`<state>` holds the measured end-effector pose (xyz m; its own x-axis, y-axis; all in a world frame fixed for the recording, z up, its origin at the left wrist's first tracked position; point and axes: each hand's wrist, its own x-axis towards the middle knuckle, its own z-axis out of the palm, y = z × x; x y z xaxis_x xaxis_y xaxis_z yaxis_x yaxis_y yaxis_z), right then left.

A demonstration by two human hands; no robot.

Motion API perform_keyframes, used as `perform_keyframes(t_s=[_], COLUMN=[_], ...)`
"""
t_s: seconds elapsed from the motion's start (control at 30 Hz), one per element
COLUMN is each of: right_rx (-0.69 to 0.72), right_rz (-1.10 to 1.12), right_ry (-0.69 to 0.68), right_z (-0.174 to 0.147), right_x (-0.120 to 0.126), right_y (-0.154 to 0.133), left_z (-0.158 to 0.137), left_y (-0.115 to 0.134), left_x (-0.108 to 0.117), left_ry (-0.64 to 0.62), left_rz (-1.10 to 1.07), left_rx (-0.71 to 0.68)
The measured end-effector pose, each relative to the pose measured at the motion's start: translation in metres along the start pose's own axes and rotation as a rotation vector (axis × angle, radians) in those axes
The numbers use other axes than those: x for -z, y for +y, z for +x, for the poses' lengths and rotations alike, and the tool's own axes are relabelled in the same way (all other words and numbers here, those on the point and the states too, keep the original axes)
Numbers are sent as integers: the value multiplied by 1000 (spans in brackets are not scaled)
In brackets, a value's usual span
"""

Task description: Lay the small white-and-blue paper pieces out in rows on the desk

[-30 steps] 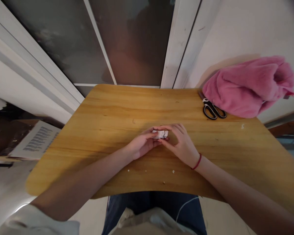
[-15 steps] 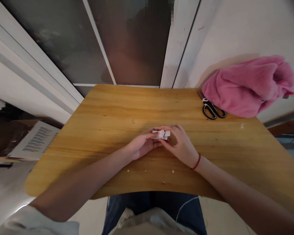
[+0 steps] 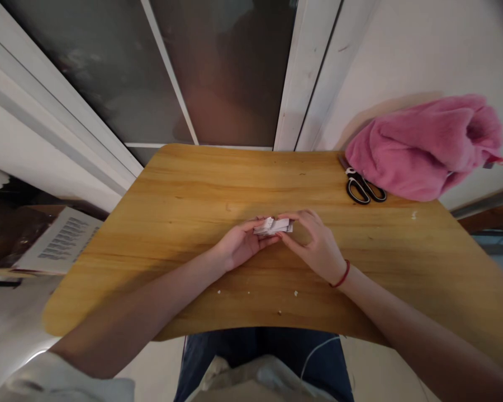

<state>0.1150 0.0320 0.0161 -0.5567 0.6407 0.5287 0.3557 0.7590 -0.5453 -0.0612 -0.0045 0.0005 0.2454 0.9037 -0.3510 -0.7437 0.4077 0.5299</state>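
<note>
Fingers of the left hand close around the left end of a small bundle of white paper, thumb along the far side and the other fingertips beneath; those of the right hand take its right part, thumb at the near edge and index finger at the far edge, with a rounded gap between them. The paper is just above the middle of the wooden table, its layers overlapping unevenly. Both forearms reach in from the near corners, wrists low over the wood and palms turned toward each other; a red bracelet circles the right wrist. White crumbs lie near the table's near edge. Beyond the table's left side sits an open cardboard box, a printed white flap on its right and what looks like clear plastic inside, too dim to identify. At the far right, black-handled scissors lie partly under a pink plush bundle, whose inside cannot be seen.
</note>
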Motion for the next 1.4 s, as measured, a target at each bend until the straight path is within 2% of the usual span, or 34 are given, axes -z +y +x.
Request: perform_keyframes(t_s=[0.43, 0.63, 0.9, 1.4], right_rx=[-3, -6, 17, 57], right_rz=[-28, -43, -85, -113], right_ry=[88, 28, -20, 9], right_z=[1, -1, -2, -3], right_x=[5, 0, -6, -2], right_y=[-3, -4, -1, -1], left_z=[-2, -3, -1, 0], left_y=[1, -2, -1, -1], left_x=[-3, -3, -4, 3], left_ry=[-14, -79, -15, -54], left_rz=[24, 41, 36, 87], left_rx=[-13, -3, 45, -46])
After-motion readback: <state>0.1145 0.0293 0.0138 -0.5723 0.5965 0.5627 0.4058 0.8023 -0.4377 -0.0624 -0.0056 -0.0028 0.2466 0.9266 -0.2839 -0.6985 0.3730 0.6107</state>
